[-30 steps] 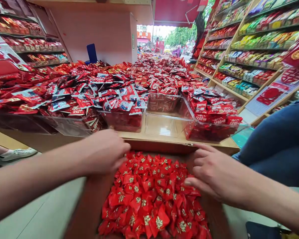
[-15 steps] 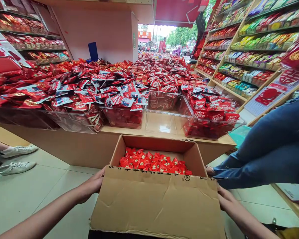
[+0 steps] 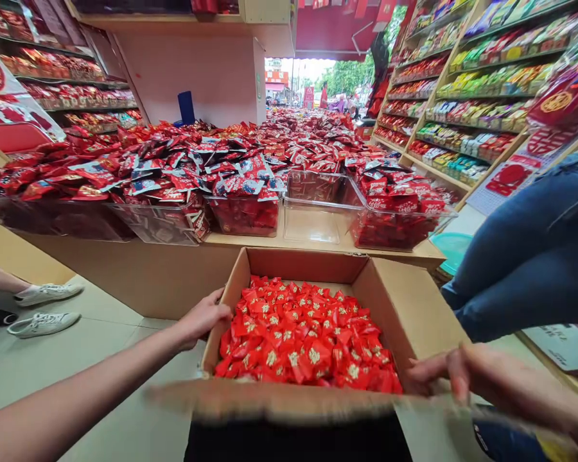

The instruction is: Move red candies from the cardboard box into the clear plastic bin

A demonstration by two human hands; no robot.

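Head view: the box (image 3: 308, 265) sits directly before the person, just short of the counter (image 3: 183, 279), its top open and its cardboard walls upright. Against its left wall, the left hand (image 3: 202, 321) is partly curled, thumb at the rim; whether it pinches the cardboard, I cannot tell. Blurred, the right hand (image 3: 486, 372) has bent fingers at the near right corner, beside the right flap (image 3: 417, 298), and its grip cannot be made out. Glossy red candies (image 3: 303, 333) with gold characters cover most of the box floor, heaped toward the near side. The right flap leans outward; the near flap (image 3: 293, 399) is a blurred strip. Beyond, clear tubs (image 3: 245, 219) of red packets line the counter. Someone's jeans (image 3: 525, 250) show at right, white shoes (image 3: 45, 324) at left.
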